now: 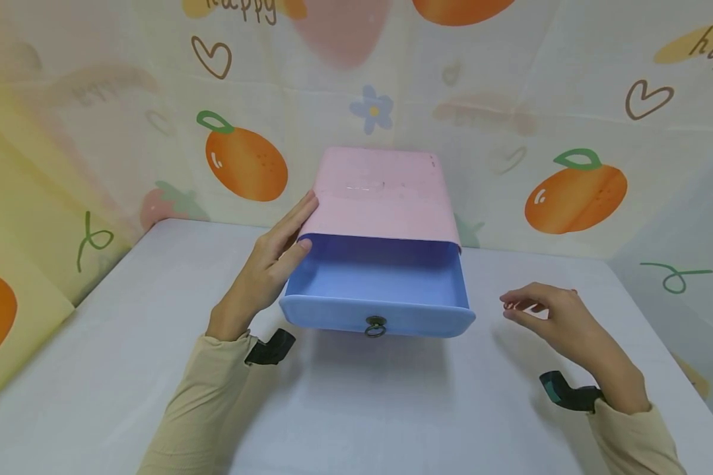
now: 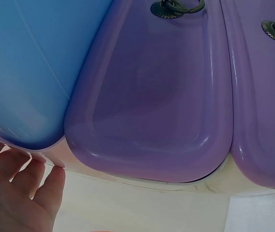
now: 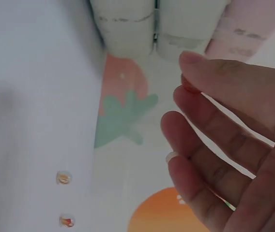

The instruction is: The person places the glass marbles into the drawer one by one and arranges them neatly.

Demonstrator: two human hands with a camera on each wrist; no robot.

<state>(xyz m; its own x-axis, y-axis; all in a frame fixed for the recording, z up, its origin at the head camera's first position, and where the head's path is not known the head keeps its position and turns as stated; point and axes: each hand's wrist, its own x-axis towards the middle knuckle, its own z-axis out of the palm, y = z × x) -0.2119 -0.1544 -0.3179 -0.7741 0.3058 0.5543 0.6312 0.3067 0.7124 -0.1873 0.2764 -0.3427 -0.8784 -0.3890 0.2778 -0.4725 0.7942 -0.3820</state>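
A small drawer cabinet (image 1: pixel 386 191) with a pink top stands on the table, its blue top drawer (image 1: pixel 377 316) pulled out and its inside bare. My left hand (image 1: pixel 261 270) rests against the cabinet's left side, fingers extended and thumb by the front edge. In the left wrist view, the fingertips touch the pink edge beside the blue drawer. Right of the cabinet, my right hand (image 1: pixel 564 323) pinches a small orange-red marble (image 3: pixel 190 85) between thumb and index finger, mostly covered by them. Two clear glass marbles (image 3: pixel 64 177) with orange inside lie on the table.
Purple drawers (image 2: pixel 152 96) with metal ring pulls sit below the blue one, pushed in. A ring pull (image 1: pixel 376 326) hangs on the blue drawer front. Behind the white table (image 1: pixel 356 422) rises a fruit-patterned cloth (image 1: pixel 333 99).
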